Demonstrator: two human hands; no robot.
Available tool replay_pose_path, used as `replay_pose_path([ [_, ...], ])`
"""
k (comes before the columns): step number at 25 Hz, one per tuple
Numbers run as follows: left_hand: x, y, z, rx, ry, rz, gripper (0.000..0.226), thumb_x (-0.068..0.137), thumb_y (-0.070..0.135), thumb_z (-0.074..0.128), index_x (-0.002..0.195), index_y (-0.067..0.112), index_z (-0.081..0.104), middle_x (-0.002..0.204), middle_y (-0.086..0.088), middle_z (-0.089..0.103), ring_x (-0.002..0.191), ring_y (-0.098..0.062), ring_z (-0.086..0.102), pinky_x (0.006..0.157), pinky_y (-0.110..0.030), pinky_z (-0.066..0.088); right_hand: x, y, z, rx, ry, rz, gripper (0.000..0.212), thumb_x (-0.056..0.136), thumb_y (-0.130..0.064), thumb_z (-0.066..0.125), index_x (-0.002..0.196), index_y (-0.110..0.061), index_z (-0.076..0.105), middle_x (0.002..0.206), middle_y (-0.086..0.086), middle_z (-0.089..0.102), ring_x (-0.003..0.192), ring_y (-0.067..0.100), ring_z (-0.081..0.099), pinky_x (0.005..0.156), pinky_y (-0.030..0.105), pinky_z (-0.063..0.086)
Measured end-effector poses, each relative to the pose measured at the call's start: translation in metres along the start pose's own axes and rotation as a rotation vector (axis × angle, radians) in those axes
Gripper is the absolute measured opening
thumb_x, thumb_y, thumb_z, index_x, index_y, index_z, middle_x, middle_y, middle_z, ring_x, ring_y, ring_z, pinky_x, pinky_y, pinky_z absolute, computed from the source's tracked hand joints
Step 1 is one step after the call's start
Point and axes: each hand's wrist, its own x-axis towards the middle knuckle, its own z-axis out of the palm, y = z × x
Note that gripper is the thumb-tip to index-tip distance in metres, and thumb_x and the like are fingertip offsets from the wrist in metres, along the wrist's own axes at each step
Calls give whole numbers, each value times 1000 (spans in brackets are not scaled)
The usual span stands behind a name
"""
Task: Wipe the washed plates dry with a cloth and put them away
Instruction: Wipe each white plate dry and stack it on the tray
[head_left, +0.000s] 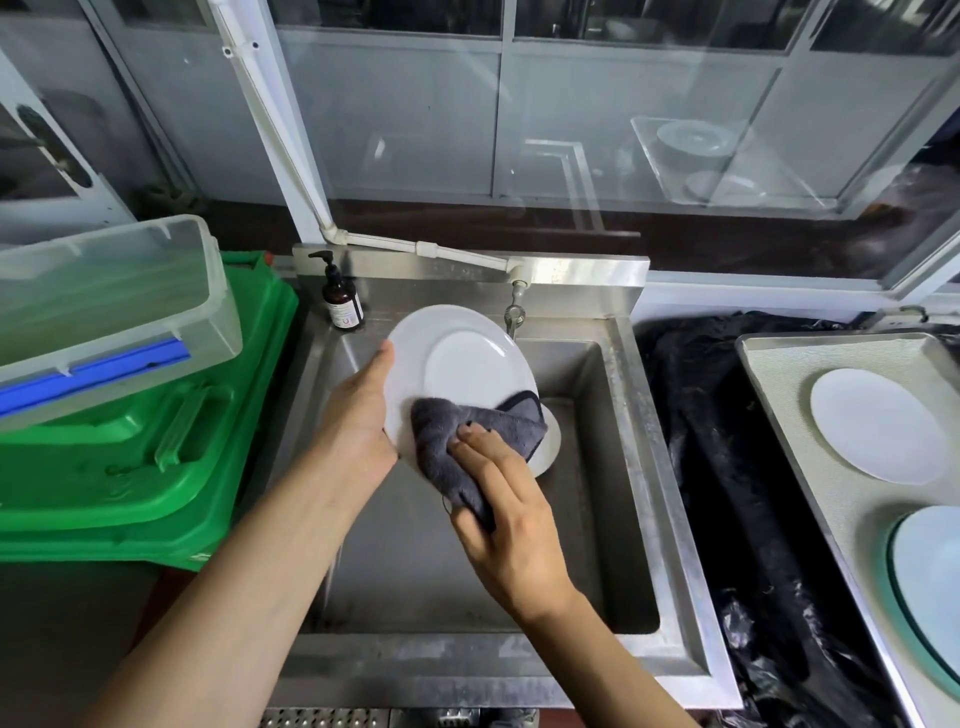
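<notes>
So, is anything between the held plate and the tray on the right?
Nothing solid stands in the way. Between the plate and the tray lie only the sink rim and a low black bag.

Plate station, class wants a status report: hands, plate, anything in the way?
Left hand grips white plate by its rim, tilted over sink. Right hand presses grey cloth on plate's lower face. Another plate sits behind. Nothing blocking.

Two bare arms reach in from the bottom. No sleeves show. The left hand (358, 415) and right hand (511, 525) wear no gloves, rings or watch.
</notes>
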Motion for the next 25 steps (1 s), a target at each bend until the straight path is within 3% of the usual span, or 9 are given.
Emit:
replay_pose_path([
  [4,-4,1,1,24,-29,-9,34,96,44,61,111,14,67,103,-10,77,86,-24,74,77,-40,58,-11,13,0,6,76,37,48,92,-8,57,140,-7,58,148,2,52,144,18,45,120,44,36],
  [6,-10,2,0,52,-66,-6,32,97,44,59,113,17,66,98,-3,79,83,-18,76,73,-36,58,-12,16,-3,102,173,242,47,94,-15,53,141,-20,55,148,-3,55,140,15,49,117,38,39],
  [9,-17,2,-1,100,-122,23,37,99,42,57,126,17,65,110,-2,76,99,-20,74,87,-43,58,1,22,-13,231,317,606,42,97,-16,55,136,-31,59,131,-15,65,113,3,62,95,22,50],
  [11,-24,-3,2,134,-178,16,39,100,41,56,130,17,64,120,-4,73,111,-23,69,98,-47,54,12,28,-24,215,352,653,38,97,-12,56,130,-29,63,110,-19,70,94,-8,62,78,5,43],
  [13,-29,-9,8,132,-196,14,33,101,38,55,124,16,66,120,-4,73,113,-23,68,102,-47,51,20,34,-35,200,355,659,35,96,-10,57,126,-27,65,96,-18,69,84,-7,61,70,2,41],
  [17,-32,-19,19,145,-155,30,29,99,34,59,120,15,67,119,-4,73,111,-23,69,103,-47,51,11,44,-48,160,277,659,37,95,-14,55,127,-30,62,102,-17,68,92,-2,62,77,5,43],
  [19,-32,-28,24,184,-159,41,35,98,35,60,126,14,65,123,-4,72,115,-23,67,103,-46,50,-1,53,-53,158,238,689,37,95,-16,53,128,-32,60,109,-13,69,99,4,64,87,16,48],
  [21,-31,-40,26,292,-151,90,35,98,36,60,124,13,65,123,-6,71,118,-24,65,104,-46,49,-13,64,-58,167,213,758,33,96,-19,51,124,-36,59,104,-10,68,93,11,66,84,30,53],
  [25,-28,-63,32,449,-172,115,25,100,36,56,109,16,69,123,-7,69,118,-27,63,107,-46,46,-42,100,-82,-93,226,845,24,98,-17,55,122,-22,56,107,2,64,99,23,59,87,41,49],
])
